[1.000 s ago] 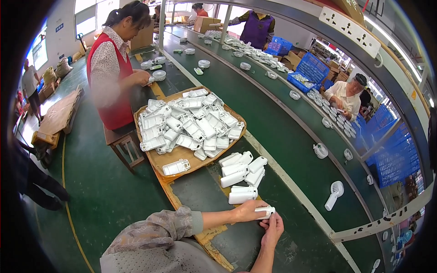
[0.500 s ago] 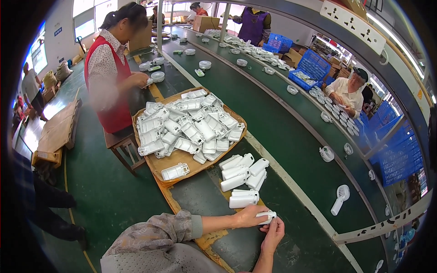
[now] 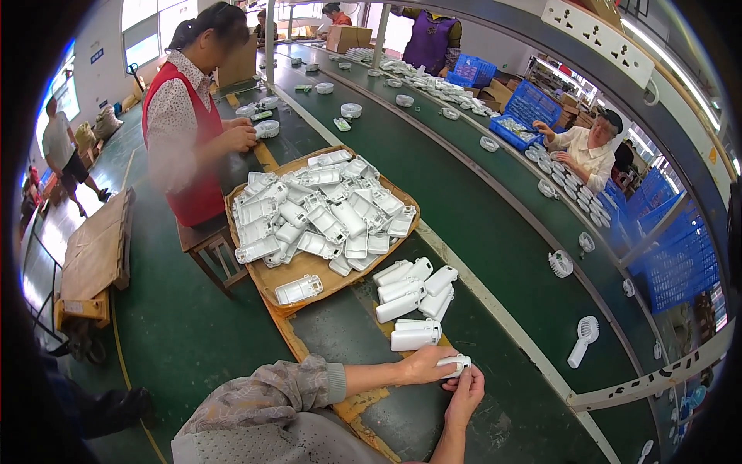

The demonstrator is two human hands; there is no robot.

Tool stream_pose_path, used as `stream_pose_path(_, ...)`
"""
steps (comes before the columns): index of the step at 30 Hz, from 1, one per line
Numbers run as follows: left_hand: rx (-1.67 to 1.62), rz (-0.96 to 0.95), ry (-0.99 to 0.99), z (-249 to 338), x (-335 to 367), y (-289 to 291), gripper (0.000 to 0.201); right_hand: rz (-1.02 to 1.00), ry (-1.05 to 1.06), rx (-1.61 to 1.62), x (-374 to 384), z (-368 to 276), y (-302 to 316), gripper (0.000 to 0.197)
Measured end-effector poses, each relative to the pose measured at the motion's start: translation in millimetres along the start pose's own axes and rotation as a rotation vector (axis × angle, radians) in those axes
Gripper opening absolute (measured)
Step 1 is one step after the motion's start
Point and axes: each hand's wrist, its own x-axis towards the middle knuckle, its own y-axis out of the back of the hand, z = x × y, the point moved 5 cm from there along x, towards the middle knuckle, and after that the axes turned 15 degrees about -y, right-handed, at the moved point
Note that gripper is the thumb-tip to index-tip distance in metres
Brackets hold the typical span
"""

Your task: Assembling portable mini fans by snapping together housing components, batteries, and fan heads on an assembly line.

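Observation:
Between my hands is a white plastic casing [image 3: 457,363], a handle-shaped shell with a cutout at its end. My left hand [image 3: 421,366] is closed around its body from the left. At the casing's right end, the thumb and fingers of my right hand [image 3: 466,394] pinch it. Just beyond my hands, several similar white casings [image 3: 400,298] lie grouped on the dark green work surface. Farther left, a brown cardboard tray [image 3: 286,311] carries a large heap of white shells [image 3: 321,209]; one shell lies apart near its front corner.
A conveyor belt [image 3: 495,255] with scattered fan heads and a handheld fan [image 3: 583,340] runs along the right. A co-worker in a red vest [image 3: 182,139] works beyond the tray. Across the belt, another co-worker [image 3: 587,151] is beside a blue basket [image 3: 525,116]. A metal bar [image 3: 657,383] crosses lower right.
My hands stay almost in place on the casing. Items on the belt have shifted slightly. The co-worker across the belt now reaches toward the blue basket, and a person at far left has stepped.

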Motion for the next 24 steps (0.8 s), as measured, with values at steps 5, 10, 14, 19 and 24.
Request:
stream_pose_path(5,0.037,0.016,-0.025,1,-1,0,0.028,-0.002,0.011,-0.009,-1,-1,-2,0.022)
stream_pose_path(10,0.046,0.021,-0.021,8,0,1,0.028,-0.005,0.007,-0.009,-1,-1,0,0.022)
stream_pose_path(14,0.052,0.017,-0.025,5,0,0,0.028,-0.009,0.002,-0.012,-1,-1,-1,0.021)
stream_pose_path(19,0.041,0.032,-0.023,3,-1,0,0.028,-0.008,0.0,-0.018,-1,-1,-1,0.021)
stream_pose_path(24,0.054,0.016,-0.027,10,0,3,0.027,-0.006,-0.006,-0.015,-2,-2,-2,0.021)
